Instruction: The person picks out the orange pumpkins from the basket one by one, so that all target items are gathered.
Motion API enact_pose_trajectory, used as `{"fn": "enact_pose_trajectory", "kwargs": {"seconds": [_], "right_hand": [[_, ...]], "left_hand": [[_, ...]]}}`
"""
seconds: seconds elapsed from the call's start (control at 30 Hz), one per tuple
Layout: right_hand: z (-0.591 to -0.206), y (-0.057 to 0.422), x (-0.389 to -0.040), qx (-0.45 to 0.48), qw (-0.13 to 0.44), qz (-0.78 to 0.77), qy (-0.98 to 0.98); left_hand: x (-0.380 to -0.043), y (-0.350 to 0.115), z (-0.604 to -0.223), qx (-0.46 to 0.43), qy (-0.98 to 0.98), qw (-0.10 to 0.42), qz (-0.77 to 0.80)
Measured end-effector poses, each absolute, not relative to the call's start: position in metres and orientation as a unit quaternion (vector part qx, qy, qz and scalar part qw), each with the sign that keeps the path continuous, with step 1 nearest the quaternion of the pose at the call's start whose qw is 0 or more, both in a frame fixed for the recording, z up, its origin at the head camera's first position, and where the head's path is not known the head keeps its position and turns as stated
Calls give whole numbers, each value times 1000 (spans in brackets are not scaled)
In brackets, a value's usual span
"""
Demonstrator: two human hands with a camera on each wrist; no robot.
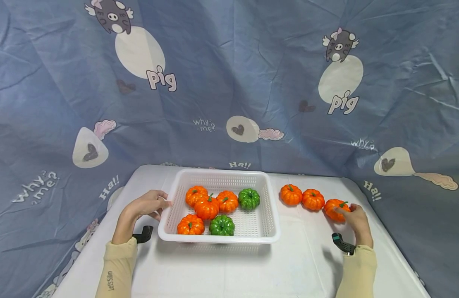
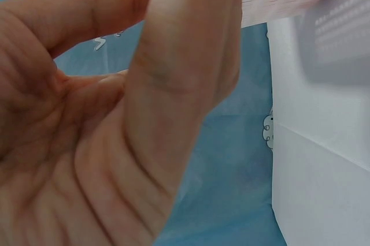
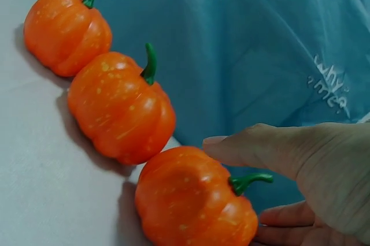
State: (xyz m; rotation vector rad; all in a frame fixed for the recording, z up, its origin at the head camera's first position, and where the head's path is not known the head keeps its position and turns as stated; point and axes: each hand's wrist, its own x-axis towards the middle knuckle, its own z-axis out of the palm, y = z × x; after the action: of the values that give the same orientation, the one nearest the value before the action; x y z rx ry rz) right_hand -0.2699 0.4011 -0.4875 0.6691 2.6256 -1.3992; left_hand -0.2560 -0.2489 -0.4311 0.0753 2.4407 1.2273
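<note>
A white plastic basket (image 1: 237,239) holds several orange pumpkins (image 1: 190,225) and two green pumpkins (image 1: 222,226). My left hand (image 1: 151,205) grips the basket's left rim, thumb and fingers bent about the edge; in the left wrist view the hand (image 2: 167,78) hides most of that edge. To the right of the basket, three orange pumpkins lie in a slanting row. My right hand (image 1: 357,221) holds the rightmost orange pumpkin (image 1: 334,211), thumb on one side and fingers on the other. In the right wrist view this pumpkin (image 3: 191,200) sits right beside the middle one (image 3: 122,107).
The middle pumpkin (image 1: 313,200) and the left one (image 1: 290,195) of the row stand near the basket's right side. A white cloth covers the table (image 1: 289,269). A blue printed curtain (image 1: 229,82) hangs behind and along both sides.
</note>
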Motion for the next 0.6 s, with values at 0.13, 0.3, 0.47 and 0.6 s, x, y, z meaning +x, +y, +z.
{"fn": "enact_pose_trajectory", "kwargs": {"seconds": [0.13,0.3,0.47,0.6], "right_hand": [[-480,397,-267,225,23,-458,860],[-472,392,-265,216,-8,-445,869],[-461,386,-264,204,-30,-458,865],[-451,378,-264,197,-37,-462,864]], "left_hand": [[-256,-249,-431,28,873,203,443],[-256,-249,-431,27,872,202,445],[-255,-249,-431,26,875,202,440],[-255,-249,-431,27,876,200,438]]}}
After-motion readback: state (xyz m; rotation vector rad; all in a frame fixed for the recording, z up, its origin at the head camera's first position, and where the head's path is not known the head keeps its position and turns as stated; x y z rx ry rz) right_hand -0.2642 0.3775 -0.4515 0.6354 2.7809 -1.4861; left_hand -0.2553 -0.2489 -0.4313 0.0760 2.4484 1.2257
